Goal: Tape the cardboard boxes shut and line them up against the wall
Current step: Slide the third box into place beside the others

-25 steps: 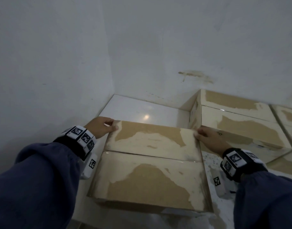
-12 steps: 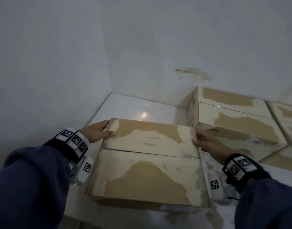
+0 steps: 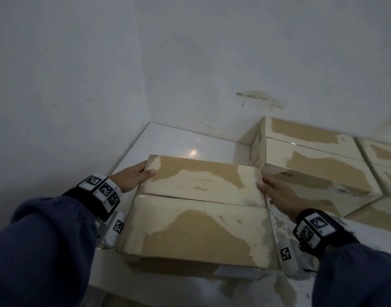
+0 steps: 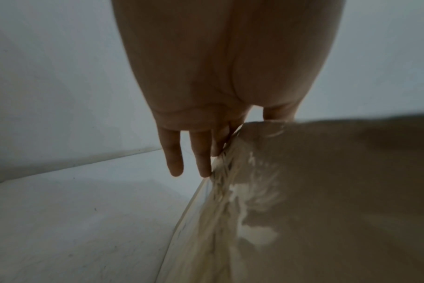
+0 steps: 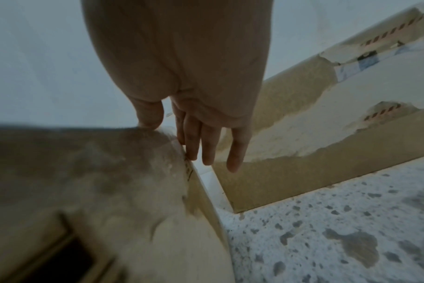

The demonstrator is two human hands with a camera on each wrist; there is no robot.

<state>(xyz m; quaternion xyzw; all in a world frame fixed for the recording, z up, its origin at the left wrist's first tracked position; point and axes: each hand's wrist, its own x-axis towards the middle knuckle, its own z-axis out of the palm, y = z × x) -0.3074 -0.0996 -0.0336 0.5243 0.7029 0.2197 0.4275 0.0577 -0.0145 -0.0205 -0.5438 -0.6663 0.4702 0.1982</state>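
Observation:
A brown cardboard box [image 3: 199, 218] with white scuffed patches lies on the floor in front of me, flaps closed, with a seam across its top. My left hand [image 3: 132, 178] is at its far left corner, thumb on top. In the left wrist view its fingers [image 4: 174, 153] run straight down the box's side [image 4: 327, 191]. My right hand [image 3: 276, 193] is at the far right edge in the same way, thumb on the top [image 5: 85, 181] and fingers [image 5: 206, 143] straight down in the gap beside a second box [image 5: 303, 134].
The second box [image 3: 318, 165] stands against the back wall [image 3: 212, 63], with a third [image 3: 385, 156] at the right edge. A side wall [image 3: 57, 85] closes the left. Bare white tile [image 3: 179, 140] lies between my box and the corner. Speckled floor [image 5: 327, 229] is on the right.
The box has edged a little toward the back wall. Both hands stay at its far corners.

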